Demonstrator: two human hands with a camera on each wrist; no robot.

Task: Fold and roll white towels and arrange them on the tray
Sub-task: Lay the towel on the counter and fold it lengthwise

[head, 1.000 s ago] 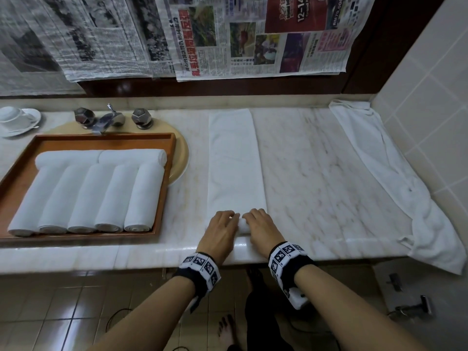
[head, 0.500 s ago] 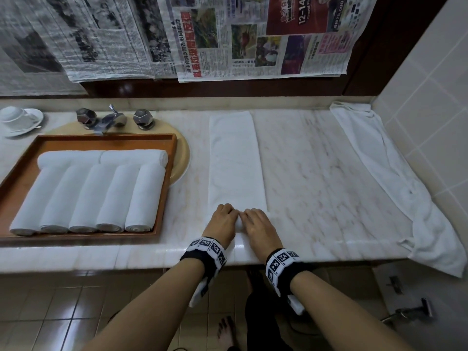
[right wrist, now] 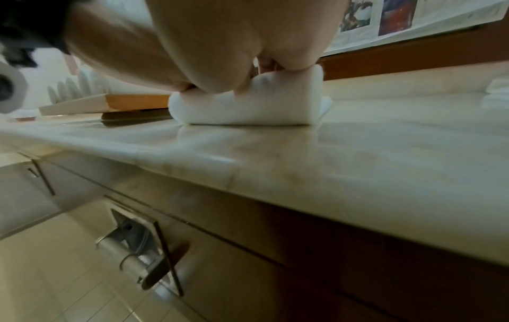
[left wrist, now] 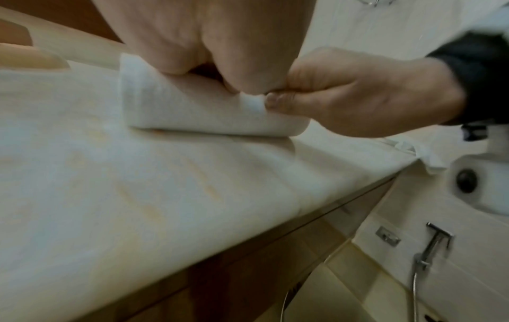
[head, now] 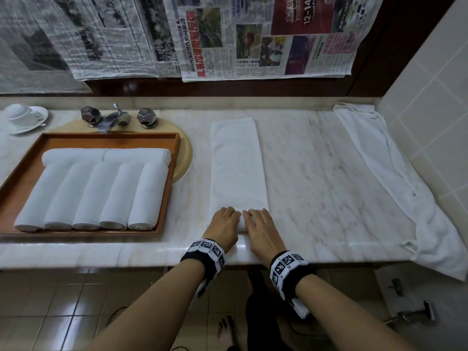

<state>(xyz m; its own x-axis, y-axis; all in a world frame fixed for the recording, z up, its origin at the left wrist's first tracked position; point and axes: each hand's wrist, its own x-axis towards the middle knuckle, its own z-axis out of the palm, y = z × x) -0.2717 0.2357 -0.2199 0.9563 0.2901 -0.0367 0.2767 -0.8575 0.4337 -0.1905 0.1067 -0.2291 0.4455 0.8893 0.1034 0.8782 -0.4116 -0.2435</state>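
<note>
A white towel (head: pixel 236 163), folded into a long strip, lies on the marble counter (head: pixel 316 178) and runs away from me. Its near end is rolled into a short roll (left wrist: pixel 198 113) (right wrist: pixel 248 109). My left hand (head: pixel 224 222) and right hand (head: pixel 260 224) sit side by side on that roll, fingers curled over its top and thumbs tucked against it. To the left, a wooden tray (head: pixel 174 158) holds several rolled white towels (head: pixel 106 191).
A loose white towel (head: pixel 395 178) drapes along the tiled right wall and hangs over the counter's front edge. A tap (head: pixel 114 117) and a round sink rim (head: pixel 186 158) lie behind the tray. A cup on a saucer (head: pixel 21 116) stands far left.
Both hands have moved away from me along the strip, turning the roll forward; the roll has grown thicker and the flat part shorter.
</note>
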